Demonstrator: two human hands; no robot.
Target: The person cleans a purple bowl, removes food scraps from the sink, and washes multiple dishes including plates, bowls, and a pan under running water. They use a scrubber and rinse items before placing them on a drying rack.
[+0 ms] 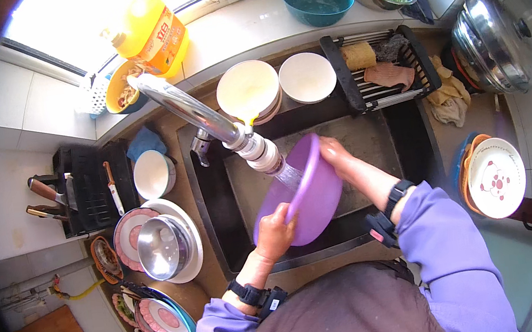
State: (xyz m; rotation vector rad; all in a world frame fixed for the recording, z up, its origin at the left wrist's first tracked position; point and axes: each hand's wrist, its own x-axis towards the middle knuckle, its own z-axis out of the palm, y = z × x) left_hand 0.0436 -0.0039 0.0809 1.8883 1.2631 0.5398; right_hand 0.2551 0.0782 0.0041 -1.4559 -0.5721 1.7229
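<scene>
Both my hands grip the rim of a purple plastic basin (319, 204), tilted on its side over the dark sink (370, 152). My left hand (276, 233) holds the near left part of the rim, and my right hand (336, 155) holds the far right part. Water (290, 177) runs from the white nozzle of the chrome faucet (188, 108) into the basin's open side. Stacked white bowls (248, 90) and a single white bowl (308, 78) stand behind the sink. The fingers under the rim are partly hidden.
A black draining rack (384, 70) with cloths spans the sink's far right corner. Metal bowls (162, 247) and plates crowd the left counter, near a knife holder (92, 189). On the sill stand a detergent bottle (156, 39) and a teal basin (317, 0). Stacked dishes (497, 178) sit at right.
</scene>
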